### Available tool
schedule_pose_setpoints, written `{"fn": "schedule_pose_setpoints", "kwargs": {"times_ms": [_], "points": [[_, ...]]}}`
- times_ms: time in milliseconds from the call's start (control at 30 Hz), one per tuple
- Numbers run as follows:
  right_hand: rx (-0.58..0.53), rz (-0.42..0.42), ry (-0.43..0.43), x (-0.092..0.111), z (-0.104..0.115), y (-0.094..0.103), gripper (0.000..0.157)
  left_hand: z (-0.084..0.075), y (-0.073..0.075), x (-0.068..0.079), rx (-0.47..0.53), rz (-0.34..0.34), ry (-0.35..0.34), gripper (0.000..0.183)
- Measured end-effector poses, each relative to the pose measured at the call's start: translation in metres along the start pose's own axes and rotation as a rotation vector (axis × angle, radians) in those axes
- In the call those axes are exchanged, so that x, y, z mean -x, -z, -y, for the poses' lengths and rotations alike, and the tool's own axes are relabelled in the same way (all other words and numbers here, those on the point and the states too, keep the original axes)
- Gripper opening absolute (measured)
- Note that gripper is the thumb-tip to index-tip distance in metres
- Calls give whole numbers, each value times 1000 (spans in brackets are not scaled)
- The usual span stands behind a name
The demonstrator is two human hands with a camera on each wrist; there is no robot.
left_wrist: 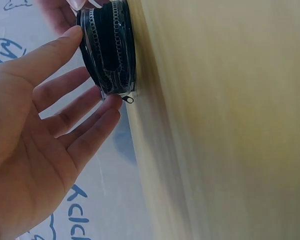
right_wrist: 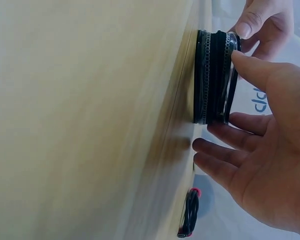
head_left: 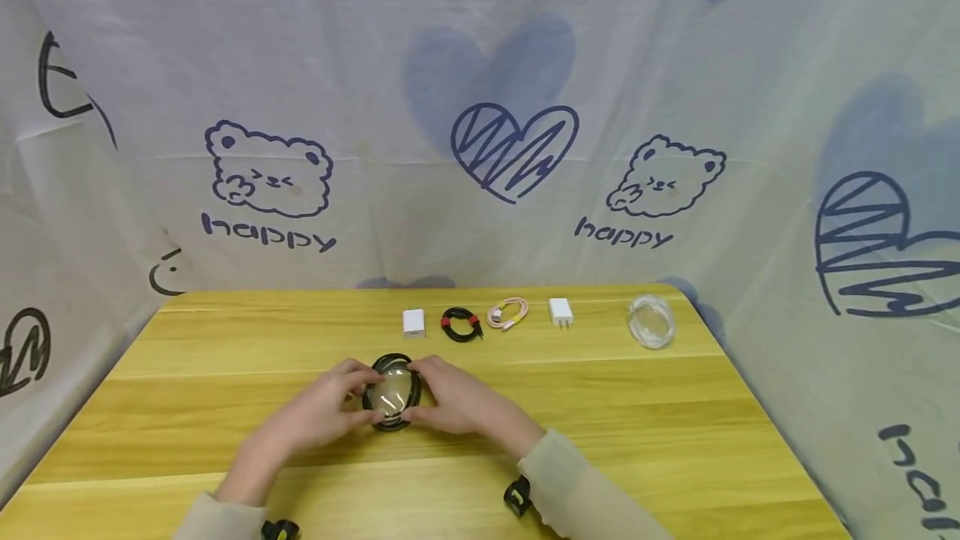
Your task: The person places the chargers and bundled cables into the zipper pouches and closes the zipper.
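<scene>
A small round zippered pouch (head_left: 392, 397) with clear faces and black trim lies flat on the wooden table, in the middle. From its left side my left hand (head_left: 324, 408) holds it, thumb and fingertips on the rim. Opposite, my right hand (head_left: 459, 398) holds the right edge in the same manner. The left wrist view shows the pouch (left_wrist: 110, 50) edge-on, with its black zipper and a small pull at the rim. Several fingers of the right hand (right_wrist: 277, 125) lie along the pouch's side in the right wrist view. Its contents cannot be made out.
Along the back of the table (head_left: 637, 440) lie a white charger plug (head_left: 413, 323), a black coiled cable (head_left: 450, 328) with red ties, a pink coiled cable (head_left: 517, 303), another white plug (head_left: 560, 311) and a clear white coiled cable (head_left: 636, 325). A printed curtain (head_left: 390, 215) hangs behind.
</scene>
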State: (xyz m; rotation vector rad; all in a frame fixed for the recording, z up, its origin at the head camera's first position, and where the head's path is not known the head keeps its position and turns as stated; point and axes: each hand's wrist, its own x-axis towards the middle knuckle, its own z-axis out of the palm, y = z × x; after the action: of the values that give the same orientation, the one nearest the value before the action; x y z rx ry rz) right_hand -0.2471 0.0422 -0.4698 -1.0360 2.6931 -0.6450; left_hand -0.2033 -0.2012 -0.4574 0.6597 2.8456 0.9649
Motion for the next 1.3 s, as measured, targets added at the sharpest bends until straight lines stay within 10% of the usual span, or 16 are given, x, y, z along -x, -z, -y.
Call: {"fn": "schedule_pose_setpoints", "kwargs": {"times_ms": [533, 1300], "points": [[-50, 15, 4, 19, 2, 0, 73, -13, -5, 4, -140, -44, -33, 63], [-36, 27, 26, 25, 2, -7, 73, -17, -12, -15, -85, 98, -49, 99]]}}
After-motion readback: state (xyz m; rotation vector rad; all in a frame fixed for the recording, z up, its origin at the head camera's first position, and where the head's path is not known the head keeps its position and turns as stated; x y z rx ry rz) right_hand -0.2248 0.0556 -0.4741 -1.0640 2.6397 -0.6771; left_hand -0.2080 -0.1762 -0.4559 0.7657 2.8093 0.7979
